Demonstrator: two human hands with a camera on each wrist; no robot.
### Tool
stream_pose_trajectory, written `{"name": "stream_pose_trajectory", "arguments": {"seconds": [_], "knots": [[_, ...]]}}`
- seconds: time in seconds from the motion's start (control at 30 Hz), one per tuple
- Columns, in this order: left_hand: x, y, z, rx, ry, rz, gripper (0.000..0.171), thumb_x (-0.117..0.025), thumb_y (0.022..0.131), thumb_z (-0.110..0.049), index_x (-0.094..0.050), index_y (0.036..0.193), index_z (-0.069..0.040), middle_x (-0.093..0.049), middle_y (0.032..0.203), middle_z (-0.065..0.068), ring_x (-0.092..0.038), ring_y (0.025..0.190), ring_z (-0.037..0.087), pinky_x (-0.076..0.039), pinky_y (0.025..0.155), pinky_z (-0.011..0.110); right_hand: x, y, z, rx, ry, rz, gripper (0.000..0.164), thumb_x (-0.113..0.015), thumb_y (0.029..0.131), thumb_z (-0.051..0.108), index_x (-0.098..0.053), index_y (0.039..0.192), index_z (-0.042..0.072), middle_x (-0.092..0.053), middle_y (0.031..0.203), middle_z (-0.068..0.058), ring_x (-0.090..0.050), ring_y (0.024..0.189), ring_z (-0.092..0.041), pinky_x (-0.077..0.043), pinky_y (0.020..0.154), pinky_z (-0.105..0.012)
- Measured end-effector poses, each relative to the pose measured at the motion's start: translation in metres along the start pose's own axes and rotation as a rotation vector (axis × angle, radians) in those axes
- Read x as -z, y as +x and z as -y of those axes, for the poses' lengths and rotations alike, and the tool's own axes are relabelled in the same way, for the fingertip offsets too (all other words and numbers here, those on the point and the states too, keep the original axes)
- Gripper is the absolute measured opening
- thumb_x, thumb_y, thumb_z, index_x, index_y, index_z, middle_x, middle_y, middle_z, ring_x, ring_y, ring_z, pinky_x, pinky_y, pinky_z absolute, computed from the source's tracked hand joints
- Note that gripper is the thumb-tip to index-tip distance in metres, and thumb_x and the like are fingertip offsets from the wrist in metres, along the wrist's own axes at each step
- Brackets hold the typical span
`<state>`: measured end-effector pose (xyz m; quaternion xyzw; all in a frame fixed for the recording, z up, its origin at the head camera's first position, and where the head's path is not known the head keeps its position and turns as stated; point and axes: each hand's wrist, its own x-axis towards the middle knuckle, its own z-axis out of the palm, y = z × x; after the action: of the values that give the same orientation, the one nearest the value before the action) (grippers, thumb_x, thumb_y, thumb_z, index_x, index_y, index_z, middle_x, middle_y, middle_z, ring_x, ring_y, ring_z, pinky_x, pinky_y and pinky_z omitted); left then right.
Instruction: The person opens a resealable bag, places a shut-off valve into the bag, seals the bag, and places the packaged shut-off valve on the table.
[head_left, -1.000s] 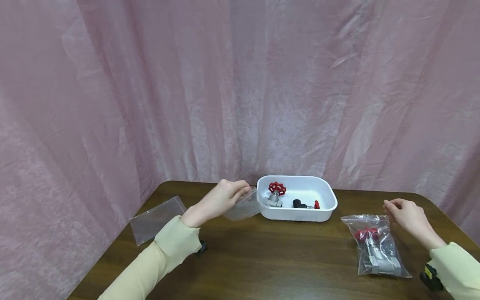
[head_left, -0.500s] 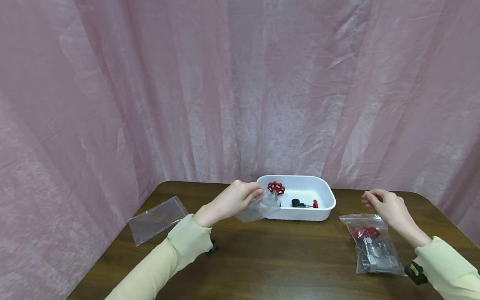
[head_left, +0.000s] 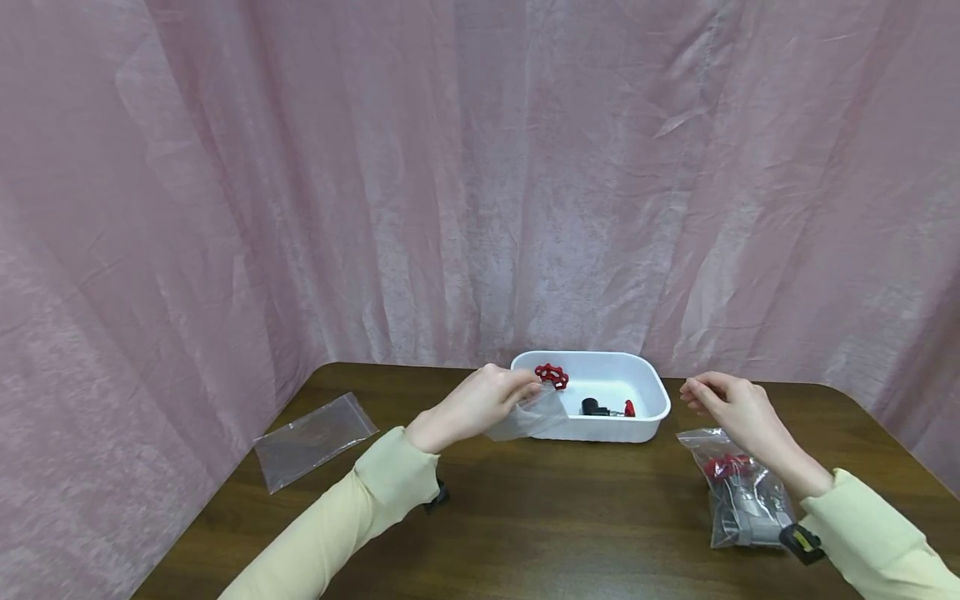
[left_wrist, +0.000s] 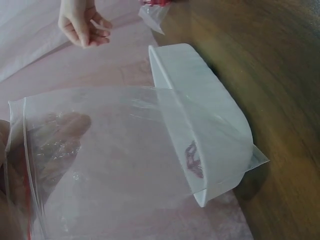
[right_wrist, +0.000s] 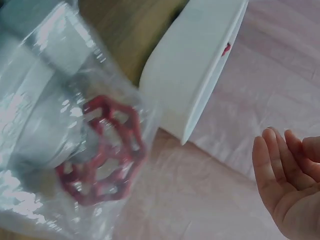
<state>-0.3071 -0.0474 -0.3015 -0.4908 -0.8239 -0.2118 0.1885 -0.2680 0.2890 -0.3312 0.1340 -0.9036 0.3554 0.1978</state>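
My left hand [head_left: 483, 404] pinches a clear zip-lock bag [head_left: 528, 414] by its zip end. The bag hangs flat across the left front corner of a white tray [head_left: 600, 430]. Inside the tray stands a valve with a red handwheel [head_left: 551, 374], its body hidden behind the bag. To its right lies a small black valve with a red handle [head_left: 592, 407]. My right hand [head_left: 738, 412] is in the air right of the tray, fingers loosely bent, holding nothing. Below it, a bagged valve [right_wrist: 107, 150] with a red handwheel lies on the table.
Another flat zip-lock bag [head_left: 315, 442] lies at the left of the brown wooden table [head_left: 555, 517]. A pink curtain [head_left: 480, 183] hangs behind the table's back edge, close to the tray.
My left hand has moved right with the zip-lock bag, bringing it in front of the tray's corner. My right hand has moved left from beside the bagged valve toward the tray.
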Motion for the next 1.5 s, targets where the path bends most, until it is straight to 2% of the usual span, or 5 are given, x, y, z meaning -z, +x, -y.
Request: {"name": "stream_pose_trajectory", "arguments": {"seconds": [0.67, 0.87, 1.07, 1.23, 1.5], "knots": [[-0.014, 0.016, -0.015, 0.019, -0.006, 0.050, 0.022, -0.053, 0.093, -0.018, -0.048, 0.071, -0.015, -0.043, 0.063, -0.010, -0.037, 0.054, 0.002, -0.034, 0.053, 0.018, -0.038, 0.010, 0.061, 0.267, 0.134, 0.045, 0.013, -0.063, 0.087, 0.013, -0.065, 0.097, 0.006, -0.063, 0.088, 0.004, -0.060, 0.071, -0.011, -0.049, 0.062, -0.027], [-0.017, 0.018, -0.016, -0.007, -0.018, 0.041, 0.024, -0.053, 0.093, -0.017, -0.045, 0.071, -0.014, -0.042, 0.064, -0.008, -0.036, 0.053, 0.003, -0.032, 0.051, 0.017, -0.049, 0.011, 0.065, 0.294, 0.206, 0.102, 0.012, -0.065, 0.085, 0.013, -0.065, 0.096, 0.010, -0.063, 0.089, 0.007, -0.058, 0.077, -0.011, -0.048, 0.064, -0.027], [-0.019, 0.019, -0.016, -0.027, -0.037, 0.012, 0.022, -0.054, 0.092, -0.016, -0.047, 0.072, -0.013, -0.043, 0.065, -0.007, -0.036, 0.054, 0.003, -0.032, 0.051, 0.015, -0.057, 0.011, 0.062, 0.341, 0.161, 0.130, 0.012, -0.069, 0.080, 0.014, -0.065, 0.092, 0.012, -0.062, 0.087, 0.011, -0.056, 0.077, -0.008, -0.046, 0.063, -0.027], [-0.018, 0.021, -0.018, -0.037, -0.040, 0.006, 0.021, -0.054, 0.092, -0.016, -0.048, 0.073, -0.013, -0.043, 0.064, -0.008, -0.037, 0.055, 0.002, -0.033, 0.053, 0.014, -0.060, 0.009, 0.069, 0.378, 0.180, 0.123, 0.011, -0.071, 0.077, 0.006, -0.065, 0.086, 0.010, -0.061, 0.079, 0.009, -0.054, 0.067, -0.009, -0.044, 0.056, -0.025], [-0.017, 0.018, -0.017, -0.018, -0.031, -0.024, 0.010, -0.054, 0.092, -0.019, -0.059, 0.087, -0.011, -0.049, 0.070, -0.010, -0.042, 0.057, 0.001, -0.036, 0.056, 0.015, -0.063, 0.009, 0.065, 0.317, 0.249, 0.148, 0.005, -0.068, 0.081, 0.006, -0.066, 0.083, 0.011, -0.058, 0.066, 0.004, -0.056, 0.058, -0.017, -0.043, 0.048, -0.024]]}}
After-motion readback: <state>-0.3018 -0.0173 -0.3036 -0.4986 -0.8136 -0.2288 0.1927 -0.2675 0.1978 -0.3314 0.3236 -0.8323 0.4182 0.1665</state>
